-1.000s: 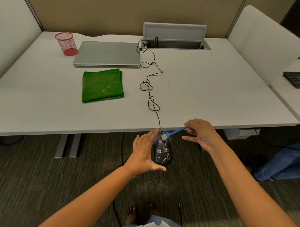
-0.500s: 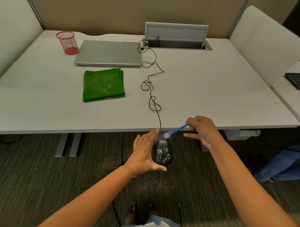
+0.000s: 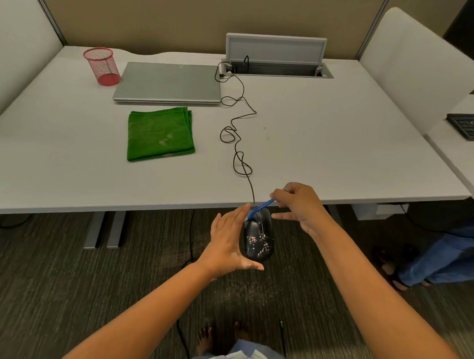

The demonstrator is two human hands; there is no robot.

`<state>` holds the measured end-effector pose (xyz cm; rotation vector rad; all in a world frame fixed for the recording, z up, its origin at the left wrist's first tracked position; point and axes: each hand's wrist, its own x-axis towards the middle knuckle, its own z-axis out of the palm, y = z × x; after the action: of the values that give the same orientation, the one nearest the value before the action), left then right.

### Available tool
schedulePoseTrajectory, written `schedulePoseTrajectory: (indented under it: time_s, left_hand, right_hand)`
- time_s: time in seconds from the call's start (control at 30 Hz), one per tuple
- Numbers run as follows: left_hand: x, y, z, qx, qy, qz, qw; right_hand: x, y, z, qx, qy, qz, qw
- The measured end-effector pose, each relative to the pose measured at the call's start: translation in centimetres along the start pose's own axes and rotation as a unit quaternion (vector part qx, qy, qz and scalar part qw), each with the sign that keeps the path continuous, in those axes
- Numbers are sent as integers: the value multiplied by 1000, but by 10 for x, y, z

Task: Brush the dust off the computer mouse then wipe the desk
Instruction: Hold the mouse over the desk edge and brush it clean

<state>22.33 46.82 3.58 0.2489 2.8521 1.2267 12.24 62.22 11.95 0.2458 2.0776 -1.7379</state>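
While held off the desk (image 3: 339, 145) edge over carpet, mouse (image 3: 258, 238) sits cradled in left hand (image 3: 229, 239), thumb under the tail, fingers straight along its side; right hand (image 3: 300, 205) pinching blue brush (image 3: 259, 207), head at the mouse's front end. Risks: loose cradle, so a hard stroke likely tips the mouse out; cable (image 3: 238, 141) kinked in loops, could snag; crumbs landing on carpet, not desk. Mouse: glossy black, rounded, pale specks over rear half. Brush: thin plastic handle. Green cloth (image 3: 160, 133): folded, napped, stained, untouched beside closed grey laptop (image 3: 168, 83). Red pen cup (image 3: 101, 66): wire mesh.
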Motion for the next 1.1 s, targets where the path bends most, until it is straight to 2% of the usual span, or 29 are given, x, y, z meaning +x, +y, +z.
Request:
schedulePoseTrajectory:
  time_s: [0.3, 0.5, 0.63, 0.8, 1.1]
  left_hand:
    - [0, 1, -5, 6, 9, -3, 1000]
    - [0, -1, -9, -7, 21, -6, 1000]
    - [0, -4, -9, -6, 22, -13, 1000]
    - [2, -5, -9, -5, 29, -11, 999]
    - [4, -6, -15, -13, 58, -7, 998]
  right_hand:
    - [9, -8, -21, 32, 61, -2, 998]
    - [10, 6, -42, 69, 69, 44, 994]
    - [8, 8, -44, 121, 51, 51, 990]
    - [4, 15, -33, 120, -3, 61, 991]
    - [5, 18, -48, 129, 34, 67, 989]
